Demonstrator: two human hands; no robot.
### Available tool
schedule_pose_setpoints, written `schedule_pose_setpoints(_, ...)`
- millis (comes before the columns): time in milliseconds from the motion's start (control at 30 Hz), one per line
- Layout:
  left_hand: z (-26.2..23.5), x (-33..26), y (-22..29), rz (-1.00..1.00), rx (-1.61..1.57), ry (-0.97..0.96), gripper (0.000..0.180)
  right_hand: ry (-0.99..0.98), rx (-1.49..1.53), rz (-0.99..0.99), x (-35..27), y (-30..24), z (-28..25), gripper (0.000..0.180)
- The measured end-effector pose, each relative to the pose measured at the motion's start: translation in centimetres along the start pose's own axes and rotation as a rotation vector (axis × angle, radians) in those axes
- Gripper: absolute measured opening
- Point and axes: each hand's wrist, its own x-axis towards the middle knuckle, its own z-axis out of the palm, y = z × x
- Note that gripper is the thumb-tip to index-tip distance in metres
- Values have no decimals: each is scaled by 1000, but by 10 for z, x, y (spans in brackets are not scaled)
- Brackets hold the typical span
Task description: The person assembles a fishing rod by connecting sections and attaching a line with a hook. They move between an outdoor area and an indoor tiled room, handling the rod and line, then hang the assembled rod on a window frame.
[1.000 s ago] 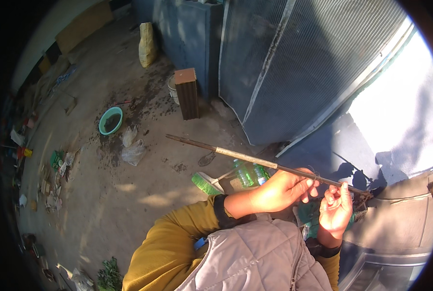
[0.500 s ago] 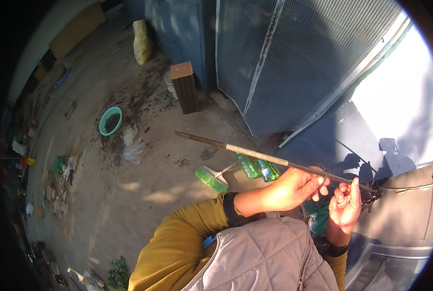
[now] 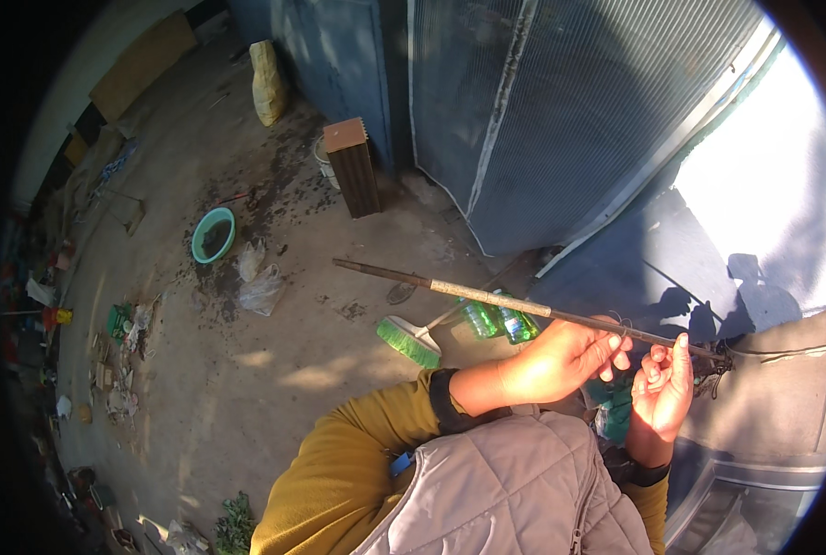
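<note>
Long dark rod [image 3: 487, 296] with a pale wrapped middle, running from free end upper left down to the right, passing under the left hand [image 3: 561, 356] fingers [image 3: 612, 344] and just above the right hand [image 3: 664, 388]. Left hand curled loosely over rod from the near side, fingertips draped on it, partial grip rather than a tight fist. Right hand palm-up, fingers half-open and raised, index tip touching rod near a thin wire [image 3: 714, 365] tangle at the rod's right end; firm hold on wire or rod cannot be told. Versus half a second ago: rod tilted much the same, right hand fingers less spread, closer to rod. Left forearm in mustard sleeve [image 3: 357, 453] reaching across quilted grey vest [image 3: 505, 490]. Below the rod: green bottles [image 3: 496, 322], green broom head [image 3: 410, 340]. Beyond rod's free end: brown box [image 3: 353, 166], teal bowl [image 3: 213, 235].
</note>
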Motion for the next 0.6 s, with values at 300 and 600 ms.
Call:
schedule_pose_setpoints(300,-1,-5,2,-13,18,13,30,3,-9,10,-2,1,6,28)
schedule_pose_setpoints(600,6,-9,3,-7,4,27,29,-23,-22,-16,-12,-4,4,28)
